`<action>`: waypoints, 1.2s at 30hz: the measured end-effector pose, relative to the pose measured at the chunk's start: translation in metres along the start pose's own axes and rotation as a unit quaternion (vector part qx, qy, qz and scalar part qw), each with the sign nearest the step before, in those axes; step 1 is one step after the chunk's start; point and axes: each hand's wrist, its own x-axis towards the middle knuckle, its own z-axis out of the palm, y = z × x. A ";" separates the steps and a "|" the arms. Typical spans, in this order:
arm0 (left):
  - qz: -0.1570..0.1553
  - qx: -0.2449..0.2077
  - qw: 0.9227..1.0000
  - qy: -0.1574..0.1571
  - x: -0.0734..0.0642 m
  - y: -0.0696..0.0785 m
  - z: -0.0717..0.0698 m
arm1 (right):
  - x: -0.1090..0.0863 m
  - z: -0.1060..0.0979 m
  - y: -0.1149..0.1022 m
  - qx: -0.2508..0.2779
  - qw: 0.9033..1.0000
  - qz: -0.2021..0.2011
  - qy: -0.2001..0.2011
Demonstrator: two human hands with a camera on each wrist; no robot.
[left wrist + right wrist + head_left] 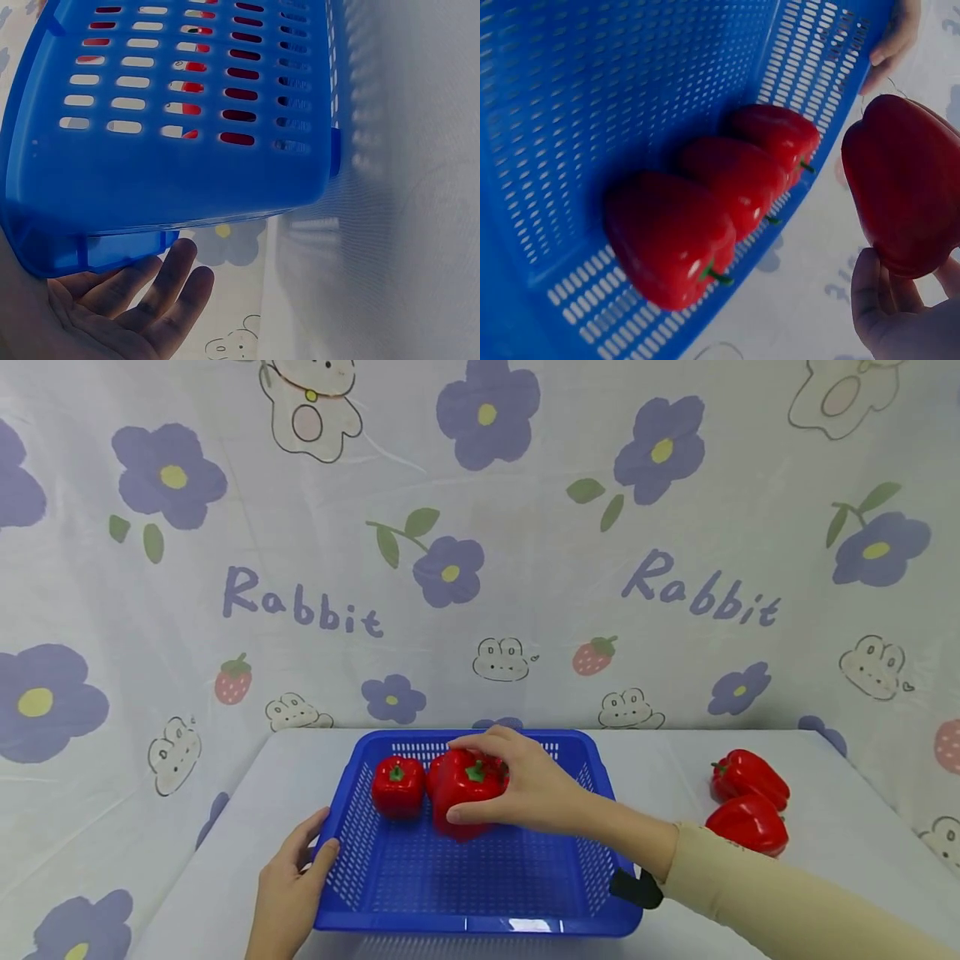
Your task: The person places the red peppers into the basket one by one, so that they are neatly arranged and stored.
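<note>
My right hand point(517, 781) grips a red bell pepper point(459, 802) with a green stem, thumb on the near side and fingers on the far side, over the blue plastic basket point(480, 925). In the right wrist view the held pepper point(907, 187) is up beyond the basket's rim. Three more red bell peppers lie in a row along the basket's far side, one of them the left pepper point(398, 787); the held one and my hand partly cover the others in the head view. My left hand point(288, 885) holds the basket's left rim, its fingers point(180, 277) beneath the lip.
Two red bell peppers, a back one point(750, 778) and a front one point(748, 824), lie on the white table point(667, 760) right of the basket. Behind the table hangs a white cloth point(525, 602) printed with flowers and rabbits. A black strap point(636, 888) sits by my right wrist.
</note>
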 end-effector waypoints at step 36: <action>-0.007 0.002 1.000 -0.003 0.001 -0.001 -0.002 | 0.059 0.100 0.008 -0.038 0.997 0.042 -0.048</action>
